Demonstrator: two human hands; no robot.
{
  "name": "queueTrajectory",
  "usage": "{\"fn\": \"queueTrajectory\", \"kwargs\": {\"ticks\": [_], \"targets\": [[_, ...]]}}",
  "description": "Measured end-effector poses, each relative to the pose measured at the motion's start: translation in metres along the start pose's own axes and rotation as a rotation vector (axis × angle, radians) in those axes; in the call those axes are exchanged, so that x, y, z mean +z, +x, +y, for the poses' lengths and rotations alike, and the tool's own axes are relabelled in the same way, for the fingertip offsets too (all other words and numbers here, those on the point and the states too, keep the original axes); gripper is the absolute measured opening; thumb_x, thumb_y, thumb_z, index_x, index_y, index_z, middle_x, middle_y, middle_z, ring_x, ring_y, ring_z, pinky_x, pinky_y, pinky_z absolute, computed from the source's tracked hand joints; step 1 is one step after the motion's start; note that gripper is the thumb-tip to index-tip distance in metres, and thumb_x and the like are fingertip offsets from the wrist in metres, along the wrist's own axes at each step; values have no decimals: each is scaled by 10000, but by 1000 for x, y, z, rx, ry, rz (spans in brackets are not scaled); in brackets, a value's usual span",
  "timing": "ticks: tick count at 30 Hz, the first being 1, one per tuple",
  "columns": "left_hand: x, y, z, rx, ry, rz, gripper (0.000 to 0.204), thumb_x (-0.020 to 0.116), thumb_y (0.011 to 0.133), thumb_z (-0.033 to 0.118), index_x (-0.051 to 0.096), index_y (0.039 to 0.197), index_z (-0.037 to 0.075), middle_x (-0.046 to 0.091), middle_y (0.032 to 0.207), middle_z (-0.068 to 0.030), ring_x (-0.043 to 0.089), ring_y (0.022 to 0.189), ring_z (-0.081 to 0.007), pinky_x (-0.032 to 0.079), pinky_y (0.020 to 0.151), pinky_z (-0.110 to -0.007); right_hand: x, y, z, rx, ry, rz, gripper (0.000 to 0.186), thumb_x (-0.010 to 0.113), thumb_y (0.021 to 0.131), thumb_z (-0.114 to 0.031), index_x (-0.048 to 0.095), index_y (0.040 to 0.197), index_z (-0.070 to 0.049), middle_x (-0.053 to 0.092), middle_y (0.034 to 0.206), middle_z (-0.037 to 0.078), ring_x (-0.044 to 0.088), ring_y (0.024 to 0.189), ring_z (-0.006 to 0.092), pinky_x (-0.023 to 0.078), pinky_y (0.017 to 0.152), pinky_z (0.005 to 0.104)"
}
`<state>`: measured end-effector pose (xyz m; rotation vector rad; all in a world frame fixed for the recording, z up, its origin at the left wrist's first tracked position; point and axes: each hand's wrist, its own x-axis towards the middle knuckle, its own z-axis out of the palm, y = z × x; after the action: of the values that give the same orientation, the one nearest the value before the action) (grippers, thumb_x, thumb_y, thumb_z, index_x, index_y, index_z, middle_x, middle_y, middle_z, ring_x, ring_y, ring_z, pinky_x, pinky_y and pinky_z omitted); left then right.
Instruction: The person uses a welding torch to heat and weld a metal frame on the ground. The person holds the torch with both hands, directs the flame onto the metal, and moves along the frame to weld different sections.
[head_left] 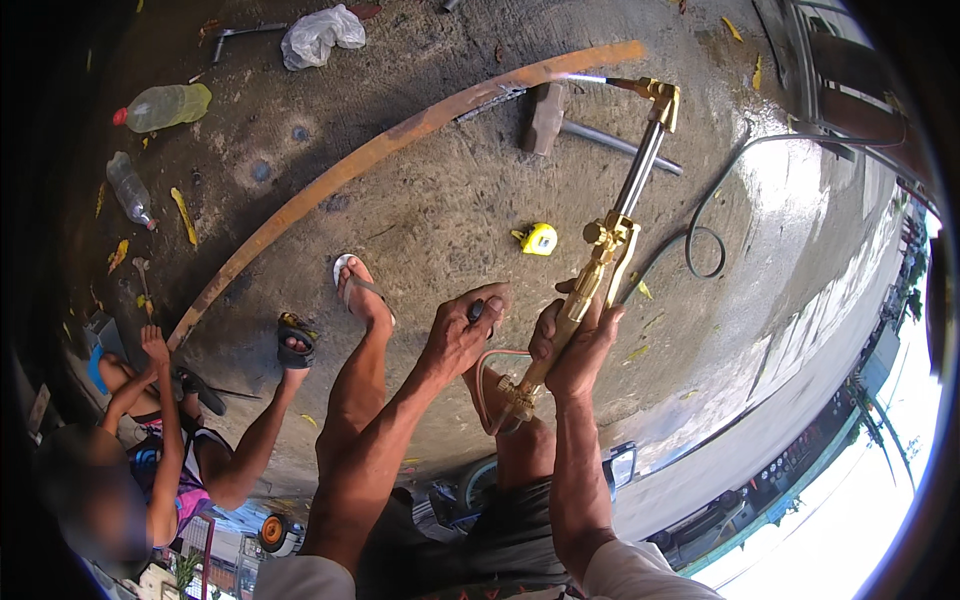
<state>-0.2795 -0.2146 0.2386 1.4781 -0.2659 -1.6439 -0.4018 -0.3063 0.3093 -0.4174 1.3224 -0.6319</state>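
Note:
My right hand is wrapped round the brass handle of a cutting torch, which points up and away. From its angled head a bright flame reaches left to the far end of a long, curved, rusty metal strip on the ground. Closed in a fist, my left hand sits just left of the torch handle. A small dark object shows under its thumb; most of it is hidden by the fingers. A sledgehammer lies below the flame, its head beside the strip.
A yellow tape measure lies ahead of my hands. Bottles, a crumpled plastic bag and a wrench are at the left. Another person's hand is near the strip's near end. A hose loops at the right.

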Motion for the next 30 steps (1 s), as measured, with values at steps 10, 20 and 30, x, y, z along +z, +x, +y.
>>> {"fn": "queueTrajectory", "kwargs": {"ticks": [10,20,30], "targets": [[5,21,19,95,308,-164,429,549,1019,353,618,1246,-4,681,920,-94,607,814,-142,516,738,-302,-17,31,24,-22,60,110,769,113,953,-737,495,1137,-95,429,594,48,368,403,136,333,361,266],[22,37,54,-87,195,-218,468,522,1033,323,520,1385,13,653,911,-51,592,789,-93,501,705,-261,-8,33,50,164,134,106,680,208,981,-689,522,1022,-88,461,620,21,384,429,122,326,369,270],[18,51,32,-25,476,-56,366,498,1045,284,611,1256,7,627,867,-39,537,773,-109,472,686,-296,-4,58,90,66,-13,100,641,258,990,-668,444,721,-117,358,521,-39,336,425,100,274,402,276]]}}
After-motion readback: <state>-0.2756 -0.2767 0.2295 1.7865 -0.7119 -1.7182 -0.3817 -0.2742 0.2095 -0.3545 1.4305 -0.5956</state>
